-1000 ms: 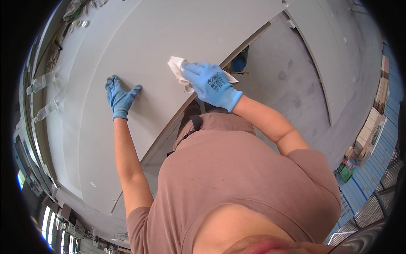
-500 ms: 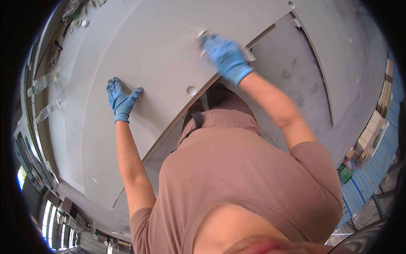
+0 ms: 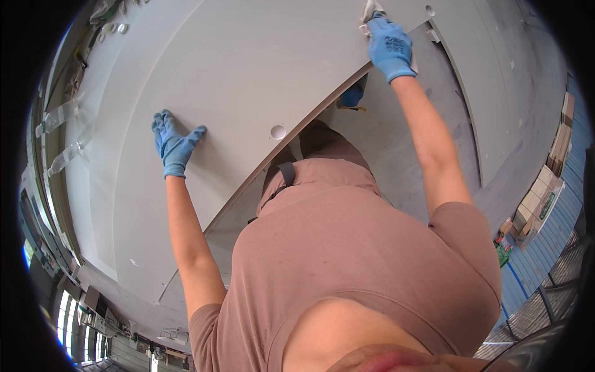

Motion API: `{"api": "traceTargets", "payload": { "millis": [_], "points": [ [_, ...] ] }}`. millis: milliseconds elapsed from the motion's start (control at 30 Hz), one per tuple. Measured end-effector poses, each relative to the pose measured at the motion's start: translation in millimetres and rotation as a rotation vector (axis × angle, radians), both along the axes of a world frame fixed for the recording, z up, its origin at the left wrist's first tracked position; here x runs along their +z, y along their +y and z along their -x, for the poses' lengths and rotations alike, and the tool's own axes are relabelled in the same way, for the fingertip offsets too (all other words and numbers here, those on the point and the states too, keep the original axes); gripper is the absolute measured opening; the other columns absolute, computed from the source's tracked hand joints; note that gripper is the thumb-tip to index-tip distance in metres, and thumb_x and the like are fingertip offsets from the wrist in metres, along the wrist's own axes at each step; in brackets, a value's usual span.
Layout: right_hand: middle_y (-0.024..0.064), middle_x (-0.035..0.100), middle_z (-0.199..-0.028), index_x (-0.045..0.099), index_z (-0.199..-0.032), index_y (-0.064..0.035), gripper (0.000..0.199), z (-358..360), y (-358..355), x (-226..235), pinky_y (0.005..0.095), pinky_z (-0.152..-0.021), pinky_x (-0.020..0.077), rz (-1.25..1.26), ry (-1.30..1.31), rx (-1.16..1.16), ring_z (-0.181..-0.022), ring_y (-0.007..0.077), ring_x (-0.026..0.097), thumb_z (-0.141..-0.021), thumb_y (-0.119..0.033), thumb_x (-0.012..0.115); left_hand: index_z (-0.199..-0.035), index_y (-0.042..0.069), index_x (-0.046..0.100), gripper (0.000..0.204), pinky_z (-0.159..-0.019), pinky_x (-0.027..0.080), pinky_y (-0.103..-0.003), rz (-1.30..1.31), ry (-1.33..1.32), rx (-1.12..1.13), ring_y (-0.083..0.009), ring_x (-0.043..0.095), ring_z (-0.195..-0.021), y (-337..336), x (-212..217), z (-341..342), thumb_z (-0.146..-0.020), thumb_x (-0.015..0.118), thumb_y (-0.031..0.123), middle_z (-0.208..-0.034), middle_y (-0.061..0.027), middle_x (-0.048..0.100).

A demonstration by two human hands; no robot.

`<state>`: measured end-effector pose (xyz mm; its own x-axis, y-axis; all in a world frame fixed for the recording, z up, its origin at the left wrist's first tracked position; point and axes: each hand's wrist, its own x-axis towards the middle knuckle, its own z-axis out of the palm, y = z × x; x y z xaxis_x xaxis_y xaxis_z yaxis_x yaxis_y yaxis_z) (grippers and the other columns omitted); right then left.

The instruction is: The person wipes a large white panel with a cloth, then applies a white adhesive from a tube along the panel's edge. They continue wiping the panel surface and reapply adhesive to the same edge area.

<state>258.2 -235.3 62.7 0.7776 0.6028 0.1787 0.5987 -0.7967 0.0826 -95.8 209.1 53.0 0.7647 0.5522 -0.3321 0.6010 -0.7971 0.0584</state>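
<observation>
A large flat light-grey panel (image 3: 217,74) lies in front of me, with a round hole (image 3: 277,132) close to its near edge. My left hand (image 3: 176,146), in a blue glove, rests on the panel with its fingers spread and nothing in it. Farther right, at the panel's near edge, my right hand (image 3: 390,48), gloved in blue too, is closed on a whitish cloth (image 3: 370,12). The cloth sticks out past the fingertips and beside the palm; the rest is hidden under the glove.
Two clear plastic bottles (image 3: 59,118) lie at the far left, with small white rings (image 3: 122,28) beyond them. Another grey panel (image 3: 496,93) is on the right. A blue object (image 3: 352,96) shows below the panel edge. Stacked boards (image 3: 538,197) stand at the far right.
My right hand has swept away to the right and forward with the cloth, along the panel. My left hand stays in place. The blue object below the edge has come into view.
</observation>
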Motion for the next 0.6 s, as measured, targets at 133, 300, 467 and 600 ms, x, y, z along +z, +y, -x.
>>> {"api": "traceTargets", "payload": {
  "millis": [133,300,467,600],
  "points": [
    [0.0076,0.074,-0.115,0.072,-0.112,-0.0135,0.024,29.4,23.2,6.6,0.0485,-0.084,0.0602,-0.002,0.033,-0.002,-0.101,0.0333,0.072,-0.090,-0.015,0.065,-0.164,-0.004,0.031,0.122,-0.134,0.017,-0.043,0.002,0.010,0.003,-0.0372,0.018,-0.163,0.7,-1.2,-0.6,-0.078,0.082,0.066,-0.174,-0.0247,0.025],
    [0.0118,0.068,-0.090,0.063,-0.114,0.0015,0.034,135.7,85.6,17.2,0.0412,-0.065,0.0556,0.140,0.112,0.255,-0.080,0.0260,0.068,-0.085,-0.015,0.069,-0.163,-0.005,0.033,0.120,-0.134,0.018,-0.044,0.014,-0.020,0.006,-0.0372,0.019,-0.163,0.2,-0.2,-0.6,-0.078,0.084,0.063,-0.173,-0.0258,0.027],
    [0.0041,0.068,-0.125,0.070,-0.125,-0.0084,0.033,221.0,100.4,5.9,0.0373,-0.088,0.0555,-0.084,0.259,0.496,-0.113,0.0232,0.065,-0.097,-0.024,0.061,-0.162,-0.006,0.035,0.119,-0.133,0.020,-0.044,0.021,-0.011,-0.005,-0.0372,0.020,-0.163,0.9,0.8,-1.4,-0.078,0.085,0.061,-0.172,-0.0262,0.027],
    [0.0121,0.071,-0.109,0.068,-0.116,-0.0076,0.029,142.2,46.3,2.6,0.0420,-0.078,0.0582,-0.099,0.313,0.307,-0.099,0.0291,0.070,-0.087,-0.012,0.068,-0.162,-0.006,0.036,0.118,-0.133,0.021,-0.044,0.012,-0.031,-0.008,-0.0374,0.021,-0.162,1.6,-0.8,-0.1,-0.078,0.085,0.060,-0.172,-0.0261,0.028]
  ]
}}
